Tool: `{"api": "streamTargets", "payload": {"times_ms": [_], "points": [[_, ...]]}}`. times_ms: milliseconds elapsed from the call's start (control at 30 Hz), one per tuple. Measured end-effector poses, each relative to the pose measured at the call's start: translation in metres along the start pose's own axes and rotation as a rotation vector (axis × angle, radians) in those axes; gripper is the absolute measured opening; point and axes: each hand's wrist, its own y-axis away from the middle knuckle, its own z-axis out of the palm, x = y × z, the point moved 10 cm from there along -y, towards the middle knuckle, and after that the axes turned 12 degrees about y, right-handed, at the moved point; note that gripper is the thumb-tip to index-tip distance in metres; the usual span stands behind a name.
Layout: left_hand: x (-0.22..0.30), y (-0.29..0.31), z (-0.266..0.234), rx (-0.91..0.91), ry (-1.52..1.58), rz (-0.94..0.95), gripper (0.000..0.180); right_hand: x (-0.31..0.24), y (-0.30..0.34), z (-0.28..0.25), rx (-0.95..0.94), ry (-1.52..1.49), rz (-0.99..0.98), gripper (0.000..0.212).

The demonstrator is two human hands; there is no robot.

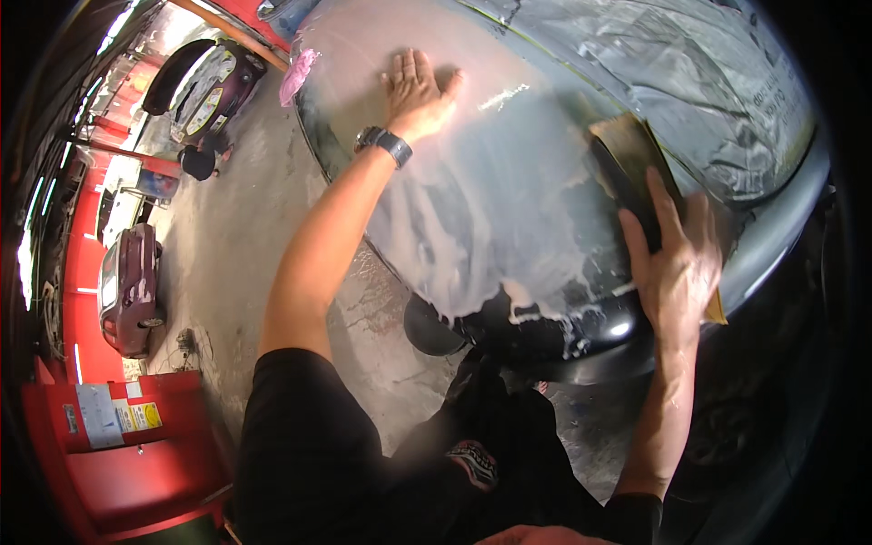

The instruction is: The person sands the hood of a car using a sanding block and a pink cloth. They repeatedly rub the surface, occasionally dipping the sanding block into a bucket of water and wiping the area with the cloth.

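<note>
A wet car body panel [518, 173] curves in front of me, coated with milky pale slurry that runs down toward its dark near edge. My left hand [422, 95] lies flat on the panel's far left part, fingers spread, a dark watch on the wrist. At the panel's right side my right hand [674, 268] grips a long dark sanding block [634, 168], with tan sandpaper showing at its far end and along its near edge. The block rests against the panel, and part of it is hidden under my fingers, which are slightly blurred.
Clear plastic sheeting [699, 73] covers the car beyond a taped line. A crumpled pink cloth [297, 77] hangs at the panel's far left edge. Across the floor at left are a crouching person [202, 159], a purple car [132, 291] and a red cabinet [136, 472].
</note>
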Motion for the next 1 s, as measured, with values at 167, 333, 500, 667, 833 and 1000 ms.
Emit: {"api": "streamTargets", "payload": {"times_ms": [167, 333, 500, 667, 833, 1000], "points": [[0.05, 0.078, 0.005, 0.009, -0.02, 0.023, 0.095, -0.001, 0.006, -0.005, 0.045, -0.03, -0.023, 0.047], [0.099, 0.146, 0.011, -0.017, -0.023, 0.093, 0.093, 0.006, 0.01, -0.004, 0.106, -0.09, 0.006, 0.047], [0.154, 0.233, 0.015, -0.067, 0.023, 0.263, 0.083, 0.011, 0.012, -0.015, 0.25, -0.173, 0.06, 0.047], [0.161, 0.242, 0.004, 0.004, 0.173, 0.409, 0.06, 0.037, 0.036, -0.043, 0.256, -0.369, 0.044, 0.037], [0.153, 0.238, 0.0, 0.034, 0.163, 0.385, 0.049, 0.109, 0.13, -0.053, 0.413, -0.553, 0.382, 0.051], [0.152, 0.243, -0.004, 0.035, 0.138, 0.442, 0.047, 0.135, 0.231, -0.013, 0.363, -0.72, 0.551, 0.06]]}}
